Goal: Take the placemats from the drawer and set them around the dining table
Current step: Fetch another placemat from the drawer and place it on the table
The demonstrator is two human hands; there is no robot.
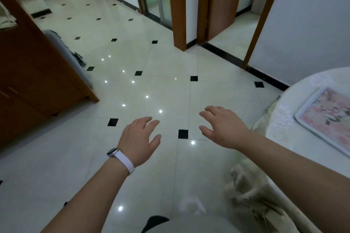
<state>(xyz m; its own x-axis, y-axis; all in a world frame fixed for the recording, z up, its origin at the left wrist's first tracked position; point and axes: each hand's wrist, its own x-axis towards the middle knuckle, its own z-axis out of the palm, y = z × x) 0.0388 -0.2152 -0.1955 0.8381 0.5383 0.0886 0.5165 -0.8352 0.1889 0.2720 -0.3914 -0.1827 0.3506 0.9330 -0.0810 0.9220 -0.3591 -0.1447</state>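
A pink floral placemat with a white border lies on the dining table at the right edge, which is covered in a white lace cloth. My left hand, with a white watch on the wrist, hovers over the tiled floor with relaxed fingers and holds nothing. My right hand is stretched forward to the left of the table, fingers spread and empty. No drawer front is plainly visible.
A brown wooden cabinet stands at the left with a grey object beside it. White floor tiles with black squares spread ahead. Wooden door frames and open doorways line the far side.
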